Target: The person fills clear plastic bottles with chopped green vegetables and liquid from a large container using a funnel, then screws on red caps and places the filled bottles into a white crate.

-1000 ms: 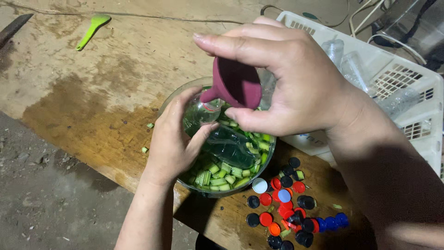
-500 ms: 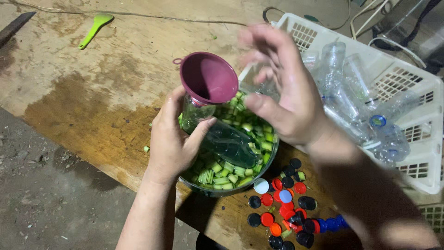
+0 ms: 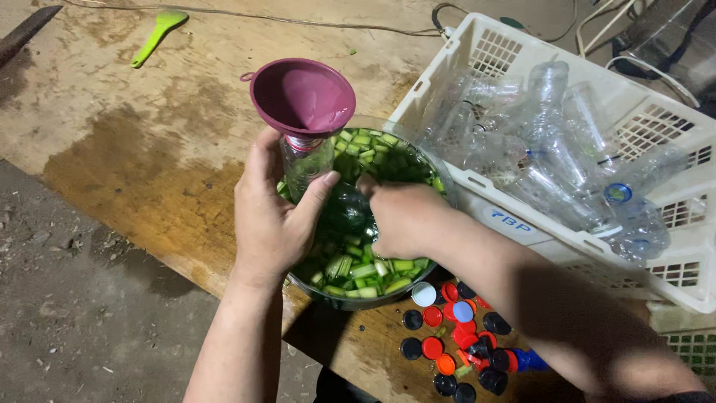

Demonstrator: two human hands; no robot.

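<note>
Fingers of the left hand (image 3: 272, 224) wrap the clear plastic bottle (image 3: 306, 166) just below its neck, holding it tilted over the glass bowl (image 3: 440, 192), probably so that anything missing the mouth drops back among the chopped green stalks (image 3: 365, 269). A maroon funnel (image 3: 302, 97) sits seated in the bottle's neck, its wide cup open upward and unobstructed. The right hand (image 3: 403, 218) is down inside the bowl with its fingers curled into the green pieces; whether they have closed on a portion cannot be told, since the knuckles hide the fingertips. The bowl stands close to the near edge of the wooden table (image 3: 149, 164), with the white plastic crate (image 3: 514, 224) of empty bottles touching or just beside it on the right, so that side is tight. Loose bottle caps (image 3: 455, 336) crowd the table's edge below the right forearm. Open room lies to the left and behind, up to the green spoon (image 3: 153, 36) well apart.
</note>
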